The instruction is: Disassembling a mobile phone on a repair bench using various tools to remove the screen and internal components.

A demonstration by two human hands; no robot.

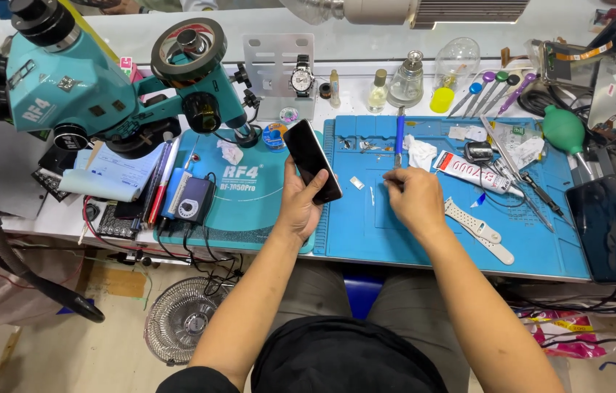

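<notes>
Smartphone (312,161) rests dark and tilted in my left hand (299,207), fingers curled round its lower end and thumb on the near edge, so the hand is closed firmly on it and the top of the phone points toward eleven o'clock above the seam between the teal microscope base pad (250,211) and the blue repair mat (461,218). My right hand (416,200) sits on the mat at three o'clock from the phone, fingers pinched together around the lower end of a thin blue-handled tool (399,138) that stands away toward twelve o'clock; the fingertips hide exactly how the grip lies, but the hand is nearly shut on it. To do this well I judge I should keep the phone steady, with my left wrist braced against the tabletop (46,218) edge, and bring the tool's working end to the phone's edge at a shallow angle, with light pressure, since the glass could crack or the tip could slip. Small loose parts (357,183) lie on the mat just between my hands, so I should lift over them rather than sweep. At two o'clock from my right hand lies a tube of adhesive (477,173), and at four o'clock a white watch strap (479,231); both are near enough to snag.
</notes>
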